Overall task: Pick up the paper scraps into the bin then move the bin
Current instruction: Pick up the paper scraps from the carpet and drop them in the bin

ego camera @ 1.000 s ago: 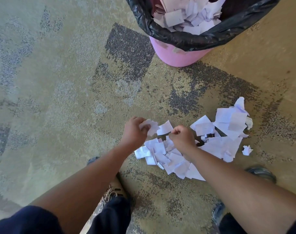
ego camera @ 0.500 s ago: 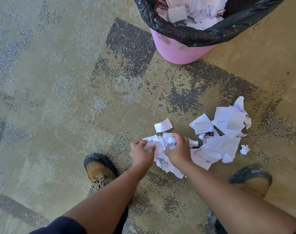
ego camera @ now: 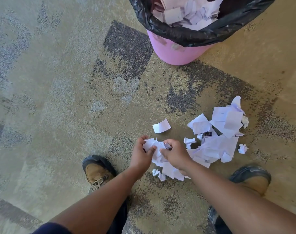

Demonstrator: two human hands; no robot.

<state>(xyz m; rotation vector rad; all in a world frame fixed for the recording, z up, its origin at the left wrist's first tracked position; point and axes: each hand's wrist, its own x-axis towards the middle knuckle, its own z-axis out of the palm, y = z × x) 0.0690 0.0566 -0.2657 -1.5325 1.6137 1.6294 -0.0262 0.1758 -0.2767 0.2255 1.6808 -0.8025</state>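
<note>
Two hands, the left hand [ego camera: 141,153] and right hand [ego camera: 175,155], curl around a bunch of paper scraps [ego camera: 154,146], with more scraps [ego camera: 218,146] loose just right and the bin [ego camera: 174,51] well beyond; squeezing tight should prevent spills.

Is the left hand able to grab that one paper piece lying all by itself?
Probably yes. The lone scrap lies on bare carpet just beyond the left hand, nothing between, but that hand already grips a paper bundle.

Left hand [ego camera: 140,156] and right hand [ego camera: 176,156] gripping paper scraps [ego camera: 154,146], pink bin [ego camera: 174,51] beyond
</note>
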